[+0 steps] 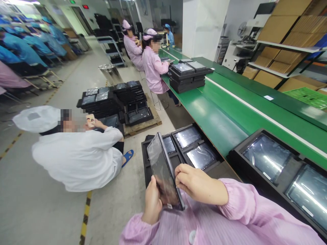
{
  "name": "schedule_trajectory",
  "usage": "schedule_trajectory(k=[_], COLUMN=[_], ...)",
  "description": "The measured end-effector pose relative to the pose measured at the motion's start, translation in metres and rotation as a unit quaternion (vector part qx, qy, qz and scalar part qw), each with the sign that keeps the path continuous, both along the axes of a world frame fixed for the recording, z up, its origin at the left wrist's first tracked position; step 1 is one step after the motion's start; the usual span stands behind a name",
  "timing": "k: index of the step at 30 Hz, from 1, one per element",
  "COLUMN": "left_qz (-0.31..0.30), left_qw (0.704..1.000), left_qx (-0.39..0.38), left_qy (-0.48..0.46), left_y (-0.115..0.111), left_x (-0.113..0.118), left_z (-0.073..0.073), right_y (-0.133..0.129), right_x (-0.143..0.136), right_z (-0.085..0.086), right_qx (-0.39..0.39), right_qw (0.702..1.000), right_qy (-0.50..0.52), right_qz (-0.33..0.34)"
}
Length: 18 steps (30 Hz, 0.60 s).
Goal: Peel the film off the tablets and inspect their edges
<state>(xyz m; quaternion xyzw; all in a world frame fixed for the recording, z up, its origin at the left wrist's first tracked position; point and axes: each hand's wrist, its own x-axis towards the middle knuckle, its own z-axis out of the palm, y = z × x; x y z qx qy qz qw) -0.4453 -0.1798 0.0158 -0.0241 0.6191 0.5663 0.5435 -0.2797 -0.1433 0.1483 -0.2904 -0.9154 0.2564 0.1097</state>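
My left hand (152, 201) grips a tablet (163, 175) by its lower left edge and holds it upright in front of me. Its glossy screen side faces left, and a small white label shows near the bottom. At the tablet's right edge, my right hand (195, 183) is closed with the fingers curled; what they pinch, if anything, is hidden. Just beyond is a black foam tray (182, 149) with several film-covered tablets (201, 156) in its compartments. One compartment (175, 164) beside the held tablet shows no tablet.
To the right, another black tray (297, 167) of tablets lies on the green conveyor bench (217, 114). Stacked trays (187, 83) stand farther along it. A person in white (76, 156) crouches at left, near tray stacks on a pallet (153, 117). People in pink sit along the bench.
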Motion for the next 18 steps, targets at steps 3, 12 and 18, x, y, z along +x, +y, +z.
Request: schedule_trajectory(k=[3,12,18], left_qz=[0.001,-0.003,-0.006], left_qw=[1.000,1.000,1.000], left_qx=[0.002,-0.002,-0.003], left_qy=[-0.006,-0.009,0.002], left_y=[0.002,0.000,-0.003], left_x=[0.001,0.002,0.002], left_z=[0.004,-0.002,-0.017], right_y=[0.000,-0.002,0.008], right_x=[0.001,-0.002,0.007], right_z=[0.002,0.000,-0.009], right_qx=[0.016,0.024,-0.123], right_qw=[1.000,0.998,0.990], right_qy=[-0.024,-0.062,0.014], right_qz=[-0.004,-0.023,-0.062])
